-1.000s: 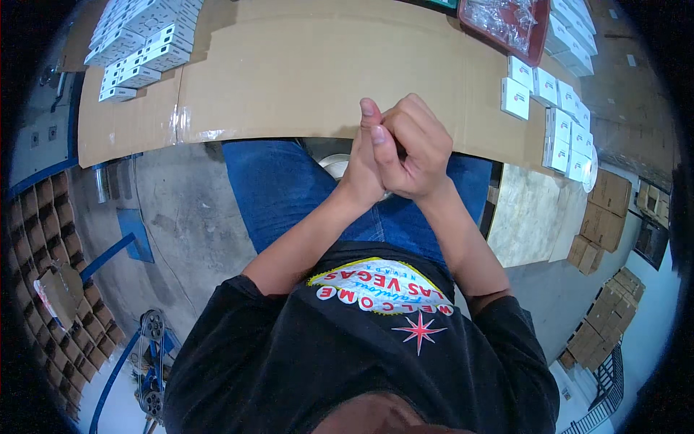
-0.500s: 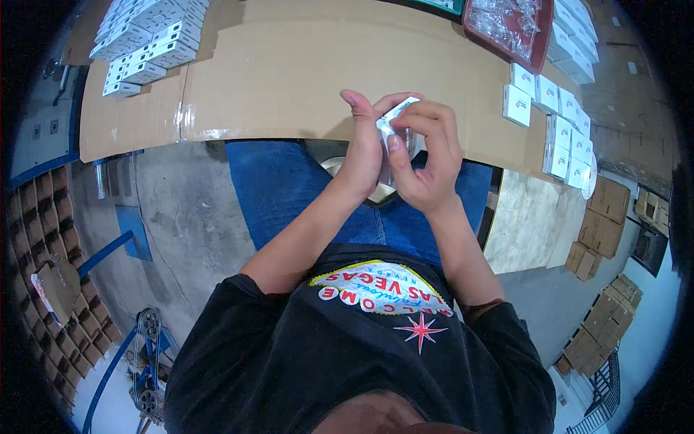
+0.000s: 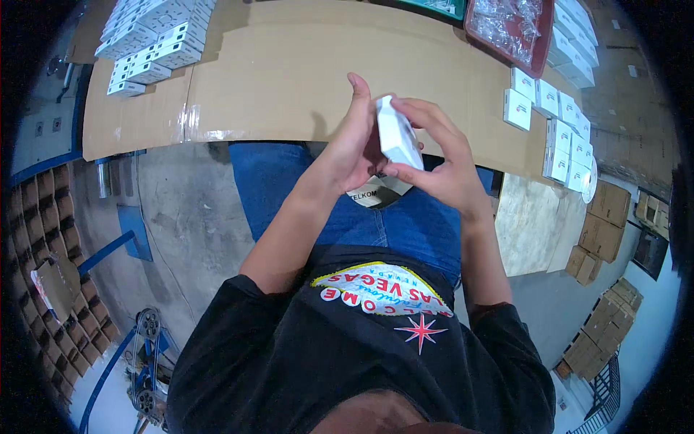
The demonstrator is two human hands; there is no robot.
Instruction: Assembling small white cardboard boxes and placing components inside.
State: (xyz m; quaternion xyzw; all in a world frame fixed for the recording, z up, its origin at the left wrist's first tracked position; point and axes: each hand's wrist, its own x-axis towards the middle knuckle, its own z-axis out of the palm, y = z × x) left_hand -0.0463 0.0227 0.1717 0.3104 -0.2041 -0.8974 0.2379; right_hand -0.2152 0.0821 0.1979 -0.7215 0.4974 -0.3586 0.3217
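Box (image 3: 399, 137), white and tilted, is showing more of itself than half a second ago, as my two hands are parting by the table's (image 3: 275, 94) near edge. My right hand (image 3: 448, 173) is holding it between half-curled fingers and thumb; my left hand (image 3: 348, 153) is standing open beside it, thumb raised, contact unclear. One red tray (image 3: 523, 65) and one green tray (image 3: 434, 9) are sitting beyond; two groups of white boxes (image 3: 557, 137), uncountably crowded, are flanking them.
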